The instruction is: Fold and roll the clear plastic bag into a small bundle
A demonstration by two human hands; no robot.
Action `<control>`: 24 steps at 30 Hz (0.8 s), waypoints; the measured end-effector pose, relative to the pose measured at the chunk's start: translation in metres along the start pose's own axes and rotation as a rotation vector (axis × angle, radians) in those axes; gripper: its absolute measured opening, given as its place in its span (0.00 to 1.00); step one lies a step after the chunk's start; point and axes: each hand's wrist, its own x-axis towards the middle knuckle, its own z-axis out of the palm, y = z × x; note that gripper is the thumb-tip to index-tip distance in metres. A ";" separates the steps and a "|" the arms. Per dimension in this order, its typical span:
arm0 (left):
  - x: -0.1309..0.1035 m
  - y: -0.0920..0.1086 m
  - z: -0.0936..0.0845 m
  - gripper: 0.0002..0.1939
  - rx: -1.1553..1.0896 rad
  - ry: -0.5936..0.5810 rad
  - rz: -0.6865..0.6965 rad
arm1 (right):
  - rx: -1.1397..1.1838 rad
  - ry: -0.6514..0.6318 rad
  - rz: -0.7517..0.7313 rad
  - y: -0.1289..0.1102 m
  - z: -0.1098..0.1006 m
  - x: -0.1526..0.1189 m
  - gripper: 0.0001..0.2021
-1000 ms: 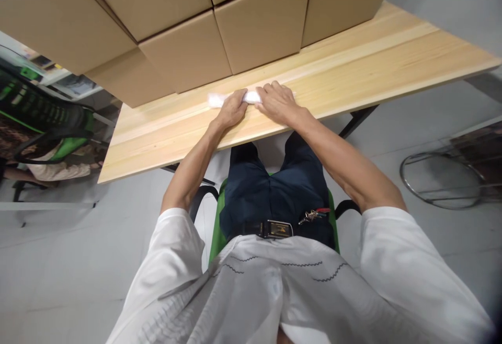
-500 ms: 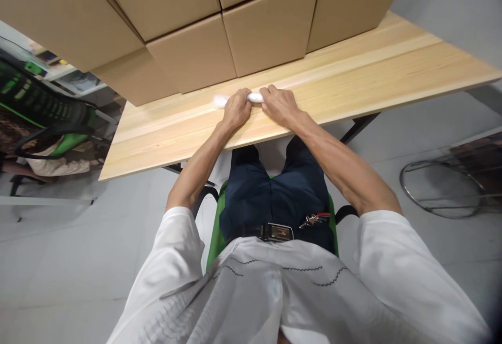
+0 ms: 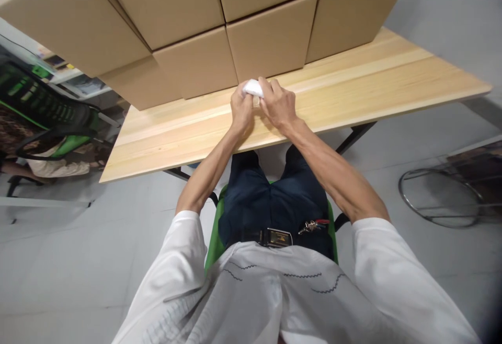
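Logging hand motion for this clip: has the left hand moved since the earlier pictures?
Yes. Judged against the stacked boxes, the left hand has moved up the view, toward their lower edge; whether it lifted or slid forward is unclear.

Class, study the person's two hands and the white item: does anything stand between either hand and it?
Nothing visible does. The left hand and right hand both grip the white item directly, over the wooden table. The cardboard boxes stand beyond it, not between.
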 end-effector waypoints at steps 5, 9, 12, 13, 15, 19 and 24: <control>-0.011 0.011 0.023 0.09 -0.236 0.068 -0.137 | 0.063 0.060 0.029 0.001 0.005 0.005 0.33; -0.032 0.013 0.032 0.07 -0.393 0.107 -0.280 | -0.028 -0.004 0.092 -0.006 0.002 0.002 0.36; -0.045 0.016 0.037 0.07 -0.559 0.155 -0.386 | -0.058 0.003 0.101 -0.014 0.005 0.000 0.37; -0.048 0.018 0.038 0.08 -0.624 0.153 -0.421 | -0.057 0.014 0.104 -0.017 0.007 -0.001 0.36; -0.053 0.021 0.039 0.09 -0.742 0.125 -0.470 | -0.043 0.028 0.100 -0.023 0.010 -0.004 0.35; -0.052 0.021 0.035 0.12 -0.767 0.119 -0.405 | -0.002 0.014 0.031 -0.033 0.010 -0.018 0.34; -0.044 0.014 0.025 0.12 -0.517 0.119 -0.372 | 0.086 -0.094 -0.035 -0.040 0.002 -0.034 0.35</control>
